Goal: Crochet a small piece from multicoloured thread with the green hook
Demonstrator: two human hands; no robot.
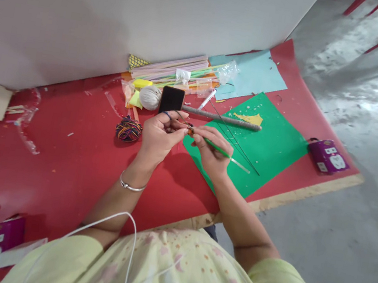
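Above the red table, my left hand (161, 135) pinches a small piece of multicoloured yarn work (189, 130), with dark yarn looped over its fingers. My right hand (213, 151) is closed on a crochet hook (217, 148) with a green grip and pale rear end. The hook's front tip meets the yarn between both hands and is hidden by the fingers. A multicoloured yarn ball (128, 129) rests on the table left of my left hand.
Beyond my hands are a black phone (171, 100), white yarn ball (149, 97), grey stick (228, 119) and straws (175, 67). A green sheet (274, 145) lies under my right hand. Purple boxes (328, 156) sit at the right and lower left. A wall (141, 9) rises behind.
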